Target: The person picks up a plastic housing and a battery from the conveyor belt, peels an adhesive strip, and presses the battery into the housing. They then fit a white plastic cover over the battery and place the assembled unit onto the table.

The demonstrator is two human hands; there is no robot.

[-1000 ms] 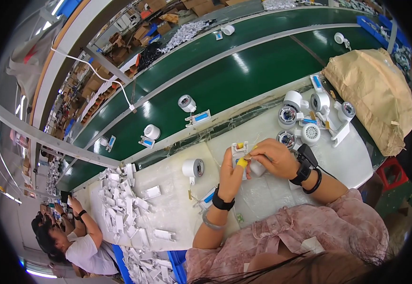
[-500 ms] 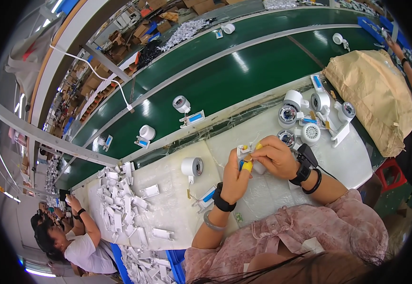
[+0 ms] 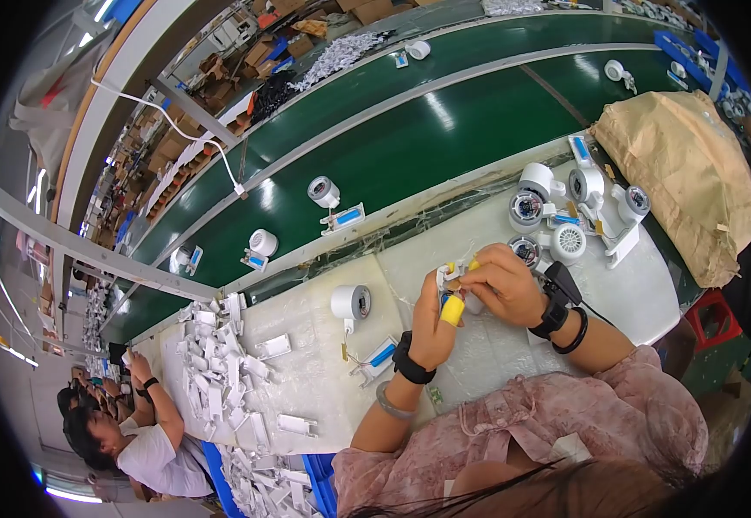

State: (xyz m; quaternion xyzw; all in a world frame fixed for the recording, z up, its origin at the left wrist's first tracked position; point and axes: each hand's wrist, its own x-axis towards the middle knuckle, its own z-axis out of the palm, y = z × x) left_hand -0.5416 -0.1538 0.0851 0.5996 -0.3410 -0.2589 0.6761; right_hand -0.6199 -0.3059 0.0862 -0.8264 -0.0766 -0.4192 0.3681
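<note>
Both my hands meet over the plastic-covered worktable. My left hand [image 3: 433, 332], a yellow finger cot on its thumb, is closed around a small white plastic housing [image 3: 443, 276] with a blue part showing below it. Against the same housing, my right hand [image 3: 507, 287] pinches with fingertips that also wear yellow cots; fine detail there is hidden. Left of my hands stands a white round unit [image 3: 351, 303], wired to a white holder with a blue cell [image 3: 381, 355]. Past my right hand sit several similar round units [image 3: 526, 207], some showing circuit boards, one a grille [image 3: 567, 244].
Loose white plastic housings [image 3: 220, 371] are heaped on the left, with more in a blue bin [image 3: 319, 483] below. A green conveyor belt [image 3: 392, 164] carries wired units beyond the table. At right are a brown paper-like cover [image 3: 678, 173] and a red stool [image 3: 712, 317]. A person [image 3: 146, 440] sits far left.
My left thumb has shifted over the housing, showing more of its yellow cot. Units on the belt have slid slightly left. At upper right, another person's hand has withdrawn from the blue tray.
</note>
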